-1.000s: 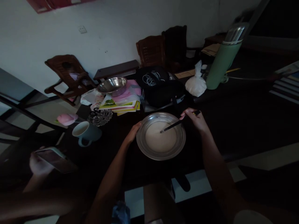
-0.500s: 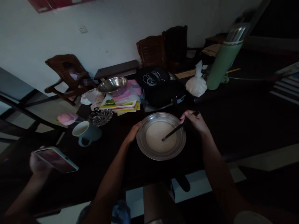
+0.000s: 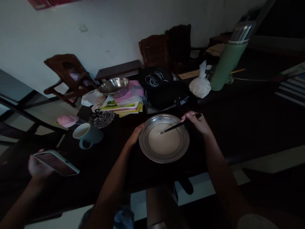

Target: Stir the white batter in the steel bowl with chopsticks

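A wide metal bowl (image 3: 146,152) stands on the dark table in front of me, holding a pale, milky mixture (image 3: 164,143). My left hand (image 3: 135,135) grips the bowl's left rim, its fingers partly hidden at the edge. In my right hand (image 3: 195,121), closed at the bowl's upper right rim, are dark chopsticks (image 3: 175,126). They slant down to the left, with their tips in the mixture. Whether they are one stick or two pressed together is hard to see in the dim light.
Another person's hand (image 3: 38,167) holds a phone (image 3: 57,163) at left, near a blue mug (image 3: 89,136). Beyond are a glass dish (image 3: 102,119), a second metal bowl (image 3: 114,86) on books (image 3: 130,109), a black bag (image 3: 164,92), a tied bag of white powder (image 3: 200,86) and a green thermos (image 3: 227,63).
The chopstick tips have moved left and away from me through the mixture, and the chopsticks lie flatter. My left hand stays on the bowl's rim.
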### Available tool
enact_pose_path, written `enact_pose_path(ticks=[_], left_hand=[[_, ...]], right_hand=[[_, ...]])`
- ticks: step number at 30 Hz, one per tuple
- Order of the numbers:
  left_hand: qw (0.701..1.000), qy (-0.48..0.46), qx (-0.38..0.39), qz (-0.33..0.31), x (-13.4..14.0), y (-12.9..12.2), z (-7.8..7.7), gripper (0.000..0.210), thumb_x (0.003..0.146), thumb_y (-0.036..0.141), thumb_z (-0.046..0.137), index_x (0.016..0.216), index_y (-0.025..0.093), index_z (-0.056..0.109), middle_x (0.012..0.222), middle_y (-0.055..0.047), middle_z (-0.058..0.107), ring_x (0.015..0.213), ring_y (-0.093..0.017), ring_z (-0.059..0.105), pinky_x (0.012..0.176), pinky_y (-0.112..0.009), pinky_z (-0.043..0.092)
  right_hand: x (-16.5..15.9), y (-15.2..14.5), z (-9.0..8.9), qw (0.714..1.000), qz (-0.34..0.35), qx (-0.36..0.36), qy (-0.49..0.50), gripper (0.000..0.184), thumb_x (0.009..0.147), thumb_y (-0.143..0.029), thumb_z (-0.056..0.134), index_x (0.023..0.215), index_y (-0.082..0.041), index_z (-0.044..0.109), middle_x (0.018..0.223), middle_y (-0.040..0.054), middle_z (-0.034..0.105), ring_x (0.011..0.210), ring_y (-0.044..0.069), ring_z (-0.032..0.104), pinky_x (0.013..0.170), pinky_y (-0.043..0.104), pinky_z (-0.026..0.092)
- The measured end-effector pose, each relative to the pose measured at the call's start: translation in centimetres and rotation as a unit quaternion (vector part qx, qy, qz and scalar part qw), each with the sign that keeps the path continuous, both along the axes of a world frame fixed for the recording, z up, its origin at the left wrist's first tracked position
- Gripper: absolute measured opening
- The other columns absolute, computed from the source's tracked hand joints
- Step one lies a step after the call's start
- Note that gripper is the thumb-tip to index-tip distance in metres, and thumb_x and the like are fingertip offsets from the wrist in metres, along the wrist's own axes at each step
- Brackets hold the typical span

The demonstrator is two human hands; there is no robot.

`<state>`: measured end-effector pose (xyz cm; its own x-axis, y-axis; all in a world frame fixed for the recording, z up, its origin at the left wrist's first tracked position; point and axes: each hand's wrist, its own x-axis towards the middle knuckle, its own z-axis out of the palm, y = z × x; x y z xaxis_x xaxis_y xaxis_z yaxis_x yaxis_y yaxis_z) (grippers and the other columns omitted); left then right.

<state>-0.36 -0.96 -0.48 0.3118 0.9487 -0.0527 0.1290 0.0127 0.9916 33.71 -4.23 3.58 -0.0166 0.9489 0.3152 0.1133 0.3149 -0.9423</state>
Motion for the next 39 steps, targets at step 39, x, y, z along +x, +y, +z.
enact_pose_path(ticks=[39], left_hand=[[1.0,-0.007,0.0,-0.004,-0.1,0.19,-0.32,0.075,0.082,0.072,0.062,0.127,0.013,0.072,0.131,-0.013,0.072,0.129,-0.037,0.059,0.113,-0.046,0.04]], right_hand=[[0.12,0.05,-0.19,1.0,0.018,-0.011,0.011,0.048,0.086,-0.068,0.063,0.074,-0.023,0.077,0.065,0.0032,0.075,0.069,0.022,0.071,0.076,0.036,0.054]])
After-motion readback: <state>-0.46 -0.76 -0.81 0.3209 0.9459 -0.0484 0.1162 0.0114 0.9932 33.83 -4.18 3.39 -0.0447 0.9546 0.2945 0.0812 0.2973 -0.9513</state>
